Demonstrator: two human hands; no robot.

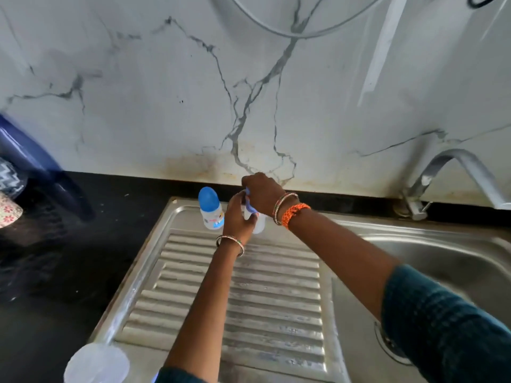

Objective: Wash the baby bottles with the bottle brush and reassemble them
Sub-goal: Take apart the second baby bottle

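Bottle (259,225) (upright, on drainboard (276,286)) | left hand (237,219) grips body | right hand (262,193) grips top

Both hands, left hand (238,217) and right hand (261,192), around a bottle (259,223)

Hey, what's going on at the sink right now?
A person is putting a baby bottle together at the back of the steel drainboard. The left hand holds the clear bottle upright while the right hand grips its blue top from above. A second bottle with a blue cap stands finished just beside it, to the left.
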